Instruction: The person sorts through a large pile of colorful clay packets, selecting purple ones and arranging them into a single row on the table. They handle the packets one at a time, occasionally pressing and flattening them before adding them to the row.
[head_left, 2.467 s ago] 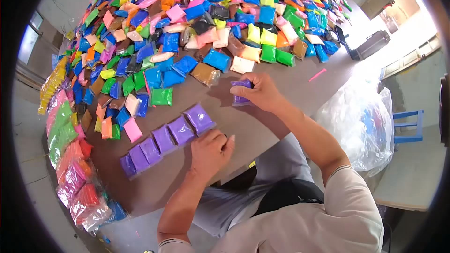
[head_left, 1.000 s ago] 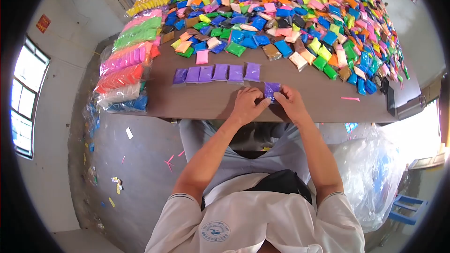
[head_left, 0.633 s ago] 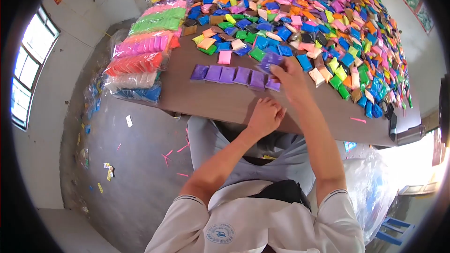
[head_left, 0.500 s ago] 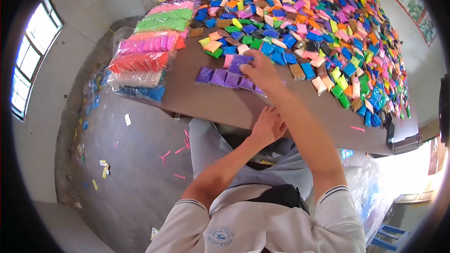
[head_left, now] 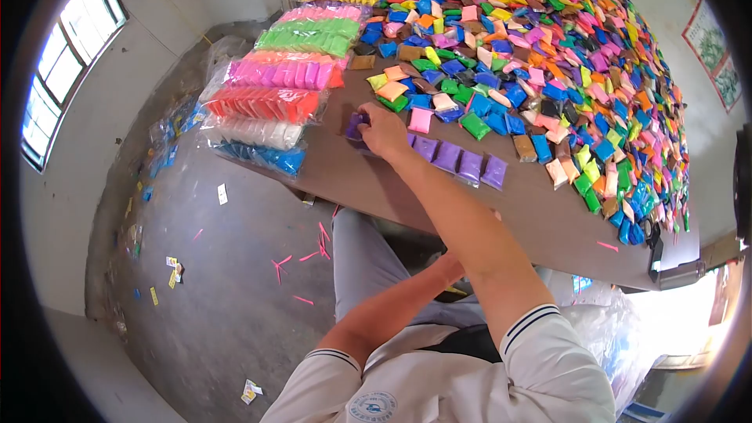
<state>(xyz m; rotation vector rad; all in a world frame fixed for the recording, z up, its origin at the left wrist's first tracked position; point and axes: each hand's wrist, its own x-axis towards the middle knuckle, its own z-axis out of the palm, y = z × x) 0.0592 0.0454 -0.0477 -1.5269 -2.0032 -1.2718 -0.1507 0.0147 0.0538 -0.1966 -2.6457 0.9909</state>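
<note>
My right hand (head_left: 380, 131) reaches across the table (head_left: 337, 176), its fingers closed on a purple packet (head_left: 355, 126) at the left end of a row. More purple packets (head_left: 446, 157) lie side by side to the right of that hand. A pink packet (head_left: 421, 120) is just behind the row. My left hand (head_left: 454, 265) is near the table's front edge, mostly hidden under my right forearm, so its fingers cannot be made out.
A large heap of small coloured packets (head_left: 548, 47) covers the back and right of the table. Clear bags of sorted packets (head_left: 274, 106) are stacked on the left. Pink strips (head_left: 280, 268) and scraps lie on the floor. A black object (head_left: 656, 254) is at the right edge.
My right hand has moved from above the middle of the purple row to its left end, with a purple packet in its fingers. My left hand has become mostly hidden. The view has shifted.
</note>
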